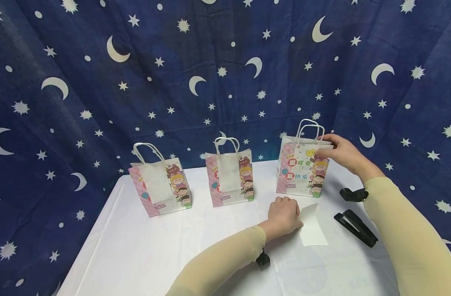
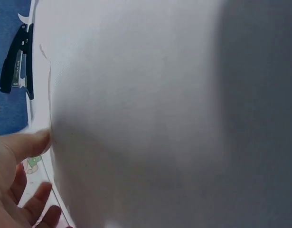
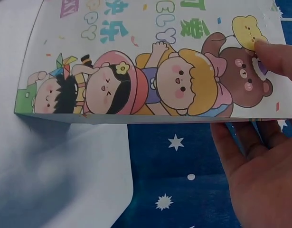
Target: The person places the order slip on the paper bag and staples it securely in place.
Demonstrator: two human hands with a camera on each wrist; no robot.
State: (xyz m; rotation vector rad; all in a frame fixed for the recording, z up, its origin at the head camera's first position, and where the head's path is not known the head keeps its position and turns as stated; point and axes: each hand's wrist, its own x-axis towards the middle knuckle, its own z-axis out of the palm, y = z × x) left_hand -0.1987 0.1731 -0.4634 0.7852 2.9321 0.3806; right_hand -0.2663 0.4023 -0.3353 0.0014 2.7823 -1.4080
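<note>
At the right, a paper gift bag (image 1: 303, 168) with twisted handles and cartoon prints stands upright. My right hand (image 1: 343, 155) grips its upper right edge, thumb on the printed front and fingers behind, as the right wrist view shows. In front of that bag, my left hand (image 1: 284, 216) pinches the left edge of a white slip of paper (image 1: 313, 227), which tilts off flat. In the left wrist view, the thumb (image 2: 34, 142) lies at the edge of a pale surface that fills most of the picture. A black stapler (image 1: 355, 228) lies right of the slip.
Two similar gift bags stand to the left, a middle one (image 1: 230, 197) and a tilted-looking left one (image 1: 160, 207). White paper covers part of each front. A white cloth covers the table (image 1: 136, 255). Behind hangs a dark blue star-and-moon curtain (image 1: 210, 49).
</note>
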